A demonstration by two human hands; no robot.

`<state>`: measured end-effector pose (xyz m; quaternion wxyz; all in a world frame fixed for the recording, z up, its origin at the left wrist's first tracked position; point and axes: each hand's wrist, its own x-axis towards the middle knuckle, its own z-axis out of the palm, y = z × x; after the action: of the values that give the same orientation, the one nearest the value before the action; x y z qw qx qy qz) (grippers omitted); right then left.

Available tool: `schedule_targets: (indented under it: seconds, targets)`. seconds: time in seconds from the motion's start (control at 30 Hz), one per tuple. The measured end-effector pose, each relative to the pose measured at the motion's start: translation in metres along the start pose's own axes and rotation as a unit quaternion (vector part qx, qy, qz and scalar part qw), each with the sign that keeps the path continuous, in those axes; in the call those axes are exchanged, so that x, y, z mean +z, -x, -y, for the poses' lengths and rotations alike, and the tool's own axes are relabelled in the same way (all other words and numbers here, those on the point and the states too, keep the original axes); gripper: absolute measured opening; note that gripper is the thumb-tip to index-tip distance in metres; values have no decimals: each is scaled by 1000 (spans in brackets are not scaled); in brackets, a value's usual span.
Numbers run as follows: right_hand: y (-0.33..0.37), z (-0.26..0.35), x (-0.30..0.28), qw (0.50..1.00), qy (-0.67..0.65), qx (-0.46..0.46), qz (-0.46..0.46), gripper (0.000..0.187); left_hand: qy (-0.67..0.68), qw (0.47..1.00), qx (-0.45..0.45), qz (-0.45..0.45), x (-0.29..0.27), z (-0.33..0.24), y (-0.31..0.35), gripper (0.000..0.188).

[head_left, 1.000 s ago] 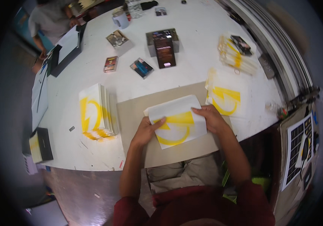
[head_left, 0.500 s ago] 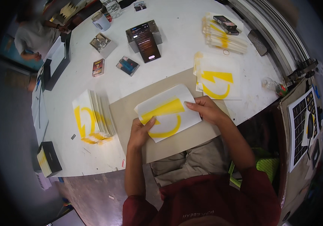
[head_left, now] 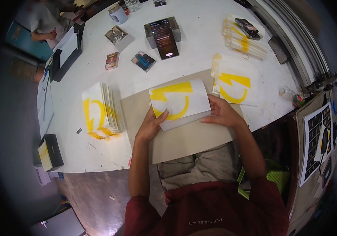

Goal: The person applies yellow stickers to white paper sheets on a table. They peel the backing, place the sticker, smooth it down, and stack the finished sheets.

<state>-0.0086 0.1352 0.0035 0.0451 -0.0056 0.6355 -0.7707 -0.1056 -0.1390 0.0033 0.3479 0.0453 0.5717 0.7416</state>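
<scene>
A white paper sheet point(head_left: 196, 98) with a bold yellow printed shape is in front of me, bent over so that a greyish layer shows beneath its near edge. My left hand point(head_left: 151, 124) grips its left side, thumb on top near the yellow curve. At the right edge, my right hand point(head_left: 222, 113) has its fingers curled round the paper, with the thumb at the near corner. Under both hands lies a grey-beige board point(head_left: 192, 143). To its left stands a thick stack of similar yellow-printed papers point(head_left: 101, 112); more printed sheets point(head_left: 235, 86) lie at the right.
A phone point(head_left: 164, 41) leans on a grey box. Nearby are an open small box point(head_left: 118, 37), two card-sized packs and a mug point(head_left: 117, 14). A metal rail point(head_left: 298, 43) borders the right. A black box point(head_left: 51, 151) sits front left; another person point(head_left: 50, 21) is far left.
The paper has been turned straighter, and its near part now bends over a lower layer. My right hand has shifted down along the right edge. The whole view has moved slightly.
</scene>
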Motion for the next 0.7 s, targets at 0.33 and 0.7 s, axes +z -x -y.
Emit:
schedule_targets:
  seconds: [0.33, 0.7]
  targets:
    - [9, -18, 21, 988, 81, 45, -126, 31, -211, 954, 128, -171, 33, 9, 30, 90]
    - [5, -9, 27, 924, 286, -21, -253, 39, -672, 664, 313, -99, 62, 48, 39, 44]
